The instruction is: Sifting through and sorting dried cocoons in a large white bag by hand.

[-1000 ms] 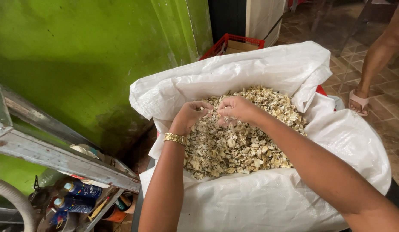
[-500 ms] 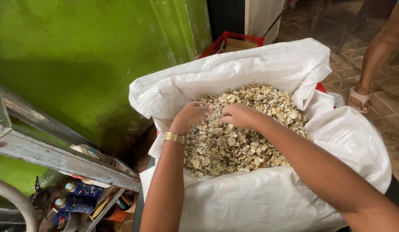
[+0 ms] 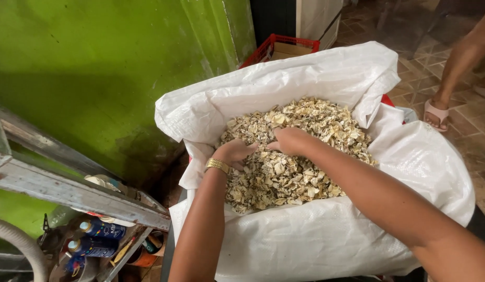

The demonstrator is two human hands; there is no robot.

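Both of the person's hands are sunk into a large white woven plastic sack (image 3: 326, 240) filled nearly to its rolled-down rim with pale, dry, flaky husk-like pieces (image 3: 294, 167). The rim is folded outward, which keeps the mouth wide and the heap within reach.

The left hand (image 3: 234, 151), with a gold bracelet (image 3: 217, 165) at the wrist, lies palm-down on the near left part of the heap, its fingers curled into the flakes; the grip looks partly closed around some loose pieces, though how much it holds cannot be told. The right hand (image 3: 290, 141) comes in across the sack from the right, fingers bent and pressed into the flakes just beside the left, so the 2 hands almost meet at the middle of the pile. Its grip is likewise curled on the flakes rather than spread flat.

The sack stands against a worn green painted wall (image 3: 96, 78). Behind it shows a red plastic crate (image 3: 276, 44). At lower left a grey metal frame (image 3: 70, 193) crosses above several blue spray cans (image 3: 98, 237). At upper right another person's foot in a pale sandal (image 3: 437, 114) stands on the tiled floor (image 3: 477, 130), well apart from the sack.
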